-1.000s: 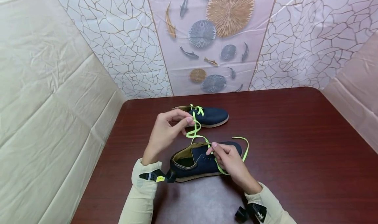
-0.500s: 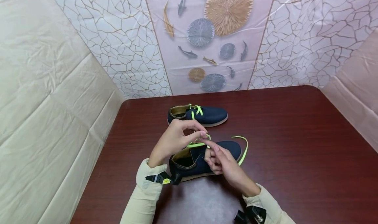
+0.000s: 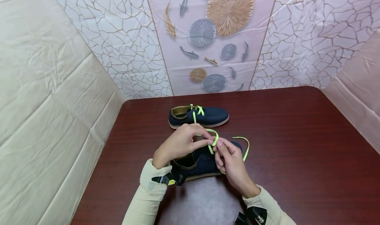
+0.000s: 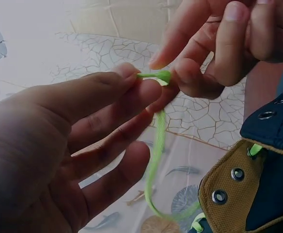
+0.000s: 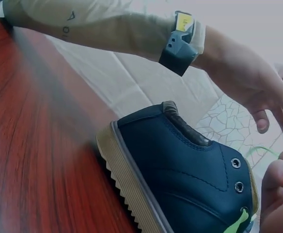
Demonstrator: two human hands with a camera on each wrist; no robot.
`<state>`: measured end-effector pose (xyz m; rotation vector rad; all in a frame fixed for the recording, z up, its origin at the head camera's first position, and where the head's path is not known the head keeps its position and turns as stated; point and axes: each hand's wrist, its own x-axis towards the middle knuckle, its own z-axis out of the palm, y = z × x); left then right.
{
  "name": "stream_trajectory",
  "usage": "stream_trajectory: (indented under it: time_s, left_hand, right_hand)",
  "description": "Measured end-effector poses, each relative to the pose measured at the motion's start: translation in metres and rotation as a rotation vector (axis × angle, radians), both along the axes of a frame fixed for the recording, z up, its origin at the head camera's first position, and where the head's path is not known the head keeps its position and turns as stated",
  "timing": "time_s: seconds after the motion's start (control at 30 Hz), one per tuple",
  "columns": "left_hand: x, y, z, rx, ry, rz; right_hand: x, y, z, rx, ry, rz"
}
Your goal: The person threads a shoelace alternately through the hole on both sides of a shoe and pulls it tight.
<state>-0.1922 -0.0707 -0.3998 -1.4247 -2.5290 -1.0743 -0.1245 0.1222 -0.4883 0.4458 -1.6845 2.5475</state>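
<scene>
A navy shoe stands on the table beneath both hands, toe to the right, partly covered by them. My left hand pinches a neon-green shoelace near its end between thumb and forefinger; its other fingers are loosely bent. Right up against it, my right hand holds the same lace between thumb and fingertips, its other fingers curled. Between the hands the lace bends into a small loop above the shoe. Empty metal eyelets show on the tan-lined flap. The lace's other end trails by the toe.
Behind lies a second navy shoe, with neon-green lace crossed through its eyelets. The dark red-brown table extends on both sides. Patterned cloth hangs beyond its far edge, and pale cloth stands at the left.
My left hand has come right and down, bringing the lace to the right hand. The right forefinger reached out, then bent back in, and the right hand now holds the lace too.
</scene>
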Motion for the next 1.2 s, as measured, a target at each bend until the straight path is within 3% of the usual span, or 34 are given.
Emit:
stream_trajectory:
  time_s: [0.23, 0.37, 0.63, 0.8, 0.97, 1.07, 1.2]
  left_hand:
    - [-0.001, -0.001, 0.001, -0.115, 0.003, -0.018]
    - [-0.003, -0.002, -0.001, -0.094, -0.002, -0.051]
    - [-0.004, -0.004, 0.000, -0.047, -0.021, -0.060]
    - [-0.006, -0.011, 0.001, -0.059, -0.067, -0.053]
    - [-0.008, -0.024, 0.003, -0.093, -0.110, 0.020]
    - [-0.009, -0.030, 0.005, -0.154, -0.154, 0.043]
    - [-0.013, -0.031, 0.004, -0.252, -0.242, -0.007]
  right_hand:
    - [0.000, 0.002, 0.001, 0.012, -0.053, -0.065]
    - [-0.001, 0.002, 0.001, 0.056, -0.104, -0.069]
    - [-0.003, 0.002, 0.001, 0.131, -0.196, -0.021]
    - [-0.004, 0.005, 0.000, 0.030, -0.120, -0.081]
    - [-0.005, 0.009, 0.006, -0.061, -0.004, -0.159]
    - [-0.004, 0.012, 0.013, -0.042, 0.085, -0.190]
    - [0.001, 0.014, 0.022, 0.033, 0.205, -0.235]
